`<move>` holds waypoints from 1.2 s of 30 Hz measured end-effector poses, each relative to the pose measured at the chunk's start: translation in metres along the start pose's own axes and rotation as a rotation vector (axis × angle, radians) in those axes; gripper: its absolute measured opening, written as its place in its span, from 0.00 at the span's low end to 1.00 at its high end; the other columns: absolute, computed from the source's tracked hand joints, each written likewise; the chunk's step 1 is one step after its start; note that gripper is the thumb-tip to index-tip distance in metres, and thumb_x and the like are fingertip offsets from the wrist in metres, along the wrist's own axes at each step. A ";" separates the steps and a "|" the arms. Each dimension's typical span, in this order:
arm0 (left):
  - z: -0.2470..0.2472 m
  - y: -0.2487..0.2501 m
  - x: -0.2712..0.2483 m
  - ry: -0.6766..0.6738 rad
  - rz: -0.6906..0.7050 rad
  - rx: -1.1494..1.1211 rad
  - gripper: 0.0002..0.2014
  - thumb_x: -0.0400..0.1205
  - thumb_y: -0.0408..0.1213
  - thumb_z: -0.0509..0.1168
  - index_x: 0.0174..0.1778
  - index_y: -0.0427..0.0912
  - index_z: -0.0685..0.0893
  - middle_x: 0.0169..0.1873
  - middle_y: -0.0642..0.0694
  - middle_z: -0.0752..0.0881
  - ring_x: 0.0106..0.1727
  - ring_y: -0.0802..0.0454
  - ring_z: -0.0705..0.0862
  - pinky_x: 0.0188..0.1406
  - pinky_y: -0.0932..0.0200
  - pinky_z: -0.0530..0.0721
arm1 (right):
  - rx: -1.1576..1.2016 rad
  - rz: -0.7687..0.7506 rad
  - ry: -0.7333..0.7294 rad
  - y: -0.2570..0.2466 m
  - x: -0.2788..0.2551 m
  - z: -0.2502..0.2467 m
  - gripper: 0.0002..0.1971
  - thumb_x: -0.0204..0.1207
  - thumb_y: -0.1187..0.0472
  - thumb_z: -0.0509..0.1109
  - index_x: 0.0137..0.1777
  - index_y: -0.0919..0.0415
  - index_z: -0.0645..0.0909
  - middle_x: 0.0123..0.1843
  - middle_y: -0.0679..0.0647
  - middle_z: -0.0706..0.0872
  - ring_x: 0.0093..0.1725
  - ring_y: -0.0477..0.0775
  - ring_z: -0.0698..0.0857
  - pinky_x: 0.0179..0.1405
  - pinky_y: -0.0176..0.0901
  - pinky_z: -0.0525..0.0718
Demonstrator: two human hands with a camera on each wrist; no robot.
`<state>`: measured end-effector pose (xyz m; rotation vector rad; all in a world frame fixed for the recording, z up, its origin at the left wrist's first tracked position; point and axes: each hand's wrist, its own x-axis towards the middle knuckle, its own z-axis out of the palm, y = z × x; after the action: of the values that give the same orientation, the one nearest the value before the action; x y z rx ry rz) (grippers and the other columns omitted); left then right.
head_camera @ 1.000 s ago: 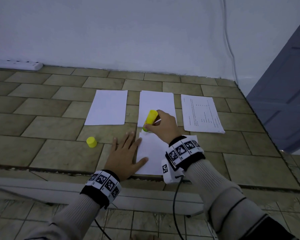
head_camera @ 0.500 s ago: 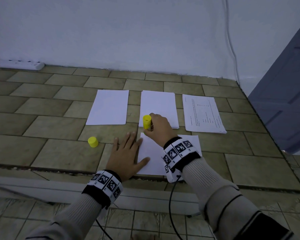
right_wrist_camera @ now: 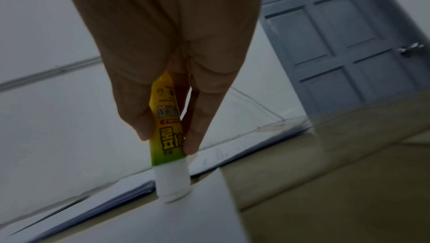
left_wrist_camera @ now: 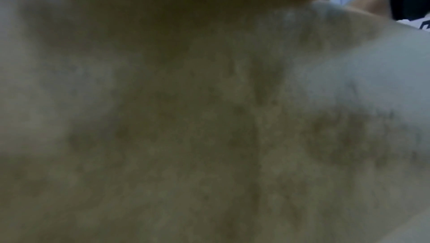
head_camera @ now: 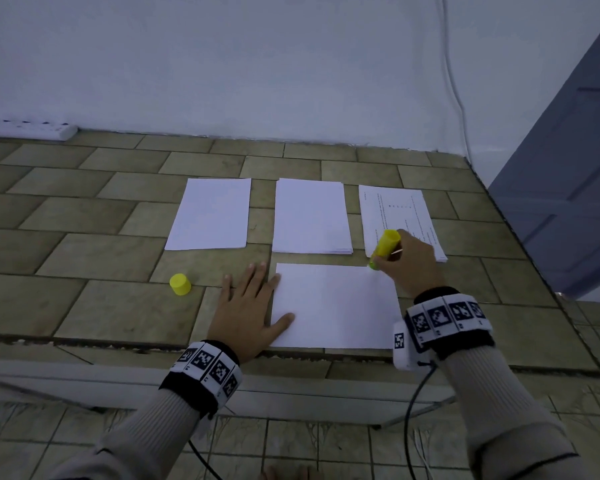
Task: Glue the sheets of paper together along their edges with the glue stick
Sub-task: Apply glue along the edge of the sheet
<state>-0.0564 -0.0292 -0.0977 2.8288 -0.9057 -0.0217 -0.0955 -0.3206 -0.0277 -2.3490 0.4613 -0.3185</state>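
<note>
tiled floor (head_camera: 84, 299): right hand (head_camera: 407, 266) pinching glue stick (head_camera: 386, 247) at sheet (head_camera: 336, 306) far corner; left hand (head_camera: 246, 313), fingers spread, pins opposite edge. risk: tip overruns corner, smearing floor.

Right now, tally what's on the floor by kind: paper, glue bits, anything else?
Paper lots: 4 (left blank, middle blank, printed, near sheet)
Glue stick: 1, in right hand
Cap: 1
Power strip: 1
Total: 7
</note>
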 end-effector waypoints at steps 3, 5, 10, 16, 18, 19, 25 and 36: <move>0.001 0.000 0.000 -0.017 -0.005 0.004 0.45 0.77 0.73 0.35 0.86 0.50 0.57 0.86 0.48 0.48 0.86 0.50 0.43 0.82 0.37 0.38 | -0.036 0.053 0.025 0.012 0.002 -0.012 0.09 0.69 0.64 0.75 0.45 0.66 0.79 0.42 0.58 0.88 0.44 0.58 0.87 0.46 0.52 0.86; 0.001 0.000 0.001 -0.010 -0.004 -0.002 0.45 0.77 0.73 0.35 0.85 0.50 0.57 0.86 0.48 0.49 0.86 0.50 0.44 0.82 0.37 0.38 | -0.051 0.072 0.039 0.014 0.003 -0.016 0.11 0.69 0.63 0.76 0.47 0.66 0.79 0.44 0.59 0.87 0.46 0.59 0.86 0.46 0.49 0.84; -0.001 0.001 0.001 -0.034 -0.010 0.002 0.51 0.72 0.76 0.24 0.86 0.51 0.54 0.86 0.48 0.46 0.86 0.50 0.41 0.82 0.37 0.37 | 0.074 0.005 0.017 -0.014 -0.009 -0.006 0.09 0.69 0.61 0.77 0.42 0.61 0.80 0.42 0.56 0.88 0.45 0.55 0.87 0.49 0.53 0.86; -0.005 0.002 0.002 -0.096 -0.027 0.043 0.55 0.67 0.82 0.28 0.86 0.52 0.50 0.86 0.48 0.43 0.86 0.50 0.38 0.82 0.36 0.36 | 0.209 -0.252 -0.264 -0.066 -0.038 0.040 0.07 0.69 0.66 0.75 0.38 0.63 0.79 0.40 0.58 0.85 0.41 0.55 0.86 0.47 0.56 0.86; -0.006 0.002 0.002 -0.097 -0.028 0.045 0.56 0.67 0.83 0.29 0.86 0.52 0.50 0.86 0.47 0.43 0.86 0.49 0.39 0.82 0.36 0.36 | 0.179 -0.293 -0.320 -0.077 -0.041 0.056 0.07 0.71 0.64 0.75 0.41 0.60 0.78 0.44 0.57 0.84 0.44 0.53 0.85 0.48 0.53 0.87; -0.006 0.002 0.002 -0.091 -0.024 0.042 0.56 0.67 0.83 0.29 0.86 0.51 0.51 0.86 0.47 0.44 0.86 0.49 0.39 0.82 0.36 0.36 | 0.170 -0.307 -0.338 -0.081 -0.043 0.063 0.08 0.71 0.63 0.75 0.43 0.58 0.77 0.46 0.58 0.84 0.45 0.53 0.85 0.49 0.53 0.87; -0.002 0.001 0.003 -0.076 -0.001 0.043 0.54 0.68 0.83 0.30 0.86 0.52 0.49 0.87 0.48 0.47 0.86 0.49 0.40 0.82 0.34 0.39 | 0.020 -0.337 -0.362 -0.093 -0.046 0.084 0.12 0.73 0.62 0.74 0.54 0.63 0.79 0.53 0.59 0.82 0.52 0.57 0.82 0.54 0.55 0.84; -0.006 0.002 0.003 -0.106 -0.036 0.060 0.57 0.65 0.83 0.27 0.86 0.52 0.48 0.86 0.49 0.42 0.86 0.51 0.38 0.82 0.37 0.35 | 0.086 -0.231 -0.197 -0.035 -0.044 0.031 0.08 0.75 0.63 0.69 0.37 0.63 0.75 0.36 0.59 0.82 0.38 0.59 0.84 0.41 0.59 0.85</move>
<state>-0.0552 -0.0317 -0.0917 2.9236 -0.8912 -0.1526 -0.1161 -0.2602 -0.0299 -2.3227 0.0802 -0.2060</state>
